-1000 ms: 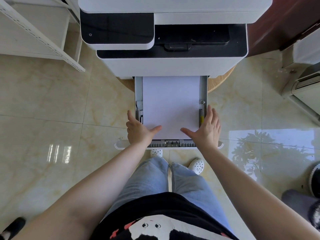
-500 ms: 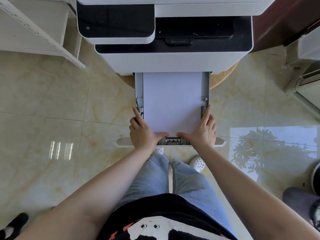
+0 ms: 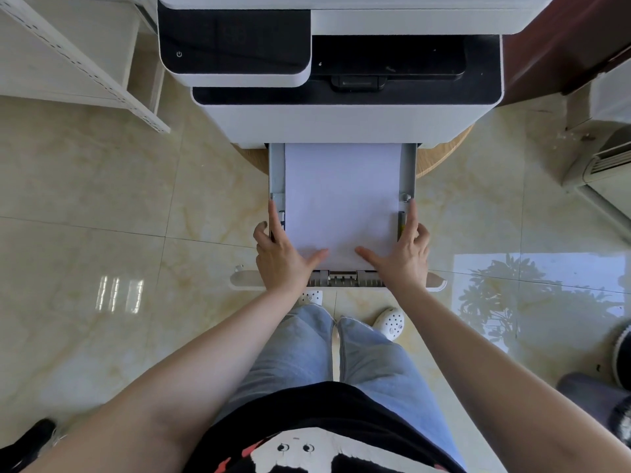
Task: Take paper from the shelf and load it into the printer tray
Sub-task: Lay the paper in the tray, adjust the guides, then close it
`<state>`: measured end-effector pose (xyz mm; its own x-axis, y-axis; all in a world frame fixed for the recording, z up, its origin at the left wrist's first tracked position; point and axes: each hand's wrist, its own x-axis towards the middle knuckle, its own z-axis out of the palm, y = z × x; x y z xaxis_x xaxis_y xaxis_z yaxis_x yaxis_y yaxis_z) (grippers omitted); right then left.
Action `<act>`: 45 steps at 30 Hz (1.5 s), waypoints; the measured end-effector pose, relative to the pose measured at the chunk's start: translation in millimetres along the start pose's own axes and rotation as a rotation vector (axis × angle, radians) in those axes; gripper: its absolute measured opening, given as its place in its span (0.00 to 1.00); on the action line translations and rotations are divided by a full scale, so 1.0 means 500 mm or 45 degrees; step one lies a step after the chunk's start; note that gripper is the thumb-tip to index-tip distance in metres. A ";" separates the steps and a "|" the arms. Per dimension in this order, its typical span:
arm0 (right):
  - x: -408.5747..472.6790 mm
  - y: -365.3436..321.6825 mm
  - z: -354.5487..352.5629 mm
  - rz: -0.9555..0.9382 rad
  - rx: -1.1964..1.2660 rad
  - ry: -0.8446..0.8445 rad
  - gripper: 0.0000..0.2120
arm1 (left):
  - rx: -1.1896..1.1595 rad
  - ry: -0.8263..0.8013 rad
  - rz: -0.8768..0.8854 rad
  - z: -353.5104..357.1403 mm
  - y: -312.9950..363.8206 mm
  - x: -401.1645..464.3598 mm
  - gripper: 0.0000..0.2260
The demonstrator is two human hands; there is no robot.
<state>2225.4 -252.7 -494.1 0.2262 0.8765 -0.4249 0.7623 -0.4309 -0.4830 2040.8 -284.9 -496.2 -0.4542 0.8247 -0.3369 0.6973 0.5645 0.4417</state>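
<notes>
A white stack of paper (image 3: 341, 199) lies flat in the grey printer tray (image 3: 277, 172), which is pulled out of the white and black printer (image 3: 341, 124). My left hand (image 3: 283, 261) grips the tray's left wall near its front, index finger stretched along the wall and thumb resting on the paper's near left corner. My right hand (image 3: 403, 261) mirrors it on the right wall, thumb on the near right corner. The tray's white front panel (image 3: 246, 278) sticks out on both sides of my wrists.
A white shelf unit (image 3: 85, 63) stands at the upper left. The printer sits on a round wooden stand (image 3: 444, 158). A floor air-conditioning unit (image 3: 607, 165) is at the right. Someone's dark shoe (image 3: 27, 442) shows at the lower left, on a glossy tiled floor.
Both hands have drawn inward from hovering open beside the tray to closing around its side walls, thumbs now pressing the paper's near edge. The tray itself has hardly moved.
</notes>
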 end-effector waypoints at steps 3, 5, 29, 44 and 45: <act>0.031 -0.019 -0.023 -0.069 0.274 -0.021 0.41 | -0.237 0.033 0.038 -0.013 0.015 0.035 0.37; 0.059 -0.039 -0.039 -0.062 0.323 -0.024 0.31 | -0.274 0.073 -0.036 -0.019 0.036 0.071 0.25; 0.135 -0.089 -0.023 0.342 0.740 0.258 0.10 | -0.582 0.289 -0.452 -0.030 0.091 0.140 0.07; 0.151 -0.117 -0.036 0.486 1.241 0.211 0.14 | -1.194 0.354 -0.610 -0.020 0.104 0.196 0.09; 0.154 -0.116 -0.036 0.495 1.240 0.206 0.15 | -1.190 0.345 -0.612 -0.021 0.106 0.196 0.09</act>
<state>2209.4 -156.4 -485.1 0.4824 0.6286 -0.6100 -0.1786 -0.6112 -0.7710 2027.6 -173.6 -497.1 -0.7542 0.4258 -0.4999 -0.2326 0.5386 0.8098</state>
